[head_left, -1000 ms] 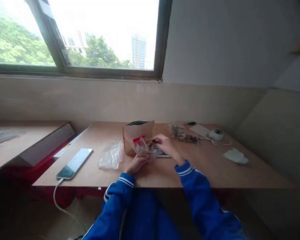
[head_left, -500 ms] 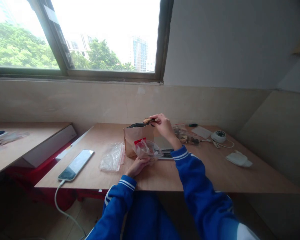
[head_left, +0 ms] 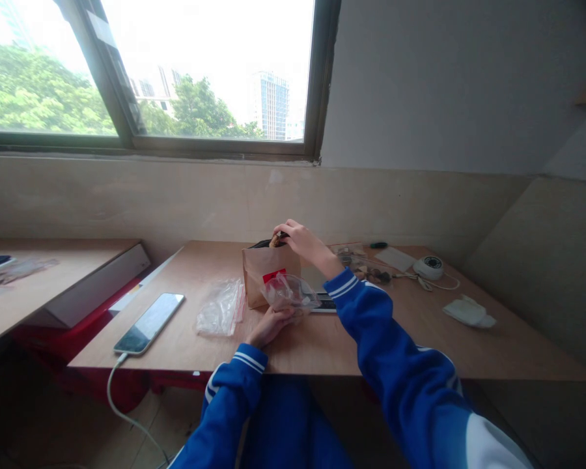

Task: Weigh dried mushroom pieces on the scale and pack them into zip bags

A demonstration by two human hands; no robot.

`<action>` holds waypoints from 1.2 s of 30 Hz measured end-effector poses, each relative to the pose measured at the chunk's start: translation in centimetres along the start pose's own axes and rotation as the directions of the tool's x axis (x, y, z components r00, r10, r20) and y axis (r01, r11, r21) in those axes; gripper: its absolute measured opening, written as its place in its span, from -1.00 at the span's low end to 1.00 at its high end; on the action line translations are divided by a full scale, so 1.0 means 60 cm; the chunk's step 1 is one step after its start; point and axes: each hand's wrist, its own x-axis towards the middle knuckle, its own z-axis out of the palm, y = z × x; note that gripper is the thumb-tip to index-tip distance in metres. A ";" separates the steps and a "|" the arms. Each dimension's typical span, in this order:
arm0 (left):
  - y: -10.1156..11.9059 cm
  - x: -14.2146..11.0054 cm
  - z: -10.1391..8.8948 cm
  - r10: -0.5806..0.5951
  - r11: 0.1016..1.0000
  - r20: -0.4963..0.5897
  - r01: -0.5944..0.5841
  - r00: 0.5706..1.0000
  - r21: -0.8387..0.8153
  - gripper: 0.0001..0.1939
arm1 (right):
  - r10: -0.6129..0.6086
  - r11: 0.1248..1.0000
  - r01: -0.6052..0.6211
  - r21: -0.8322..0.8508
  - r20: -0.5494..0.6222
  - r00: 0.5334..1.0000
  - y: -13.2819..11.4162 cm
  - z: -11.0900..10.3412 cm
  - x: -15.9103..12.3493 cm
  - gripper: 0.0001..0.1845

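- Right hand (head_left: 303, 242): pinches a brown piece (head_left: 275, 241) in its fingertips at the mouth of the paper bag (head_left: 256, 277), 12 o'clock from the left hand (head_left: 271, 325).
- Left hand: grips the near edge of a clear plastic bag (head_left: 295, 294).
- Risk: early release or rim contact may drop the brown piece outside; a push on the rim may tip the paper bag.
- Markings: red patch (head_left: 274, 275) before the paper bag's front; no brand or writing is legible.
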 end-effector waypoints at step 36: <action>-0.007 0.004 -0.012 -0.007 1.000 -0.010 0.007 1.000 0.008 -0.47 | -0.051 0.980 0.042 0.196 0.041 0.998 -0.053 -0.030 -0.088 -0.59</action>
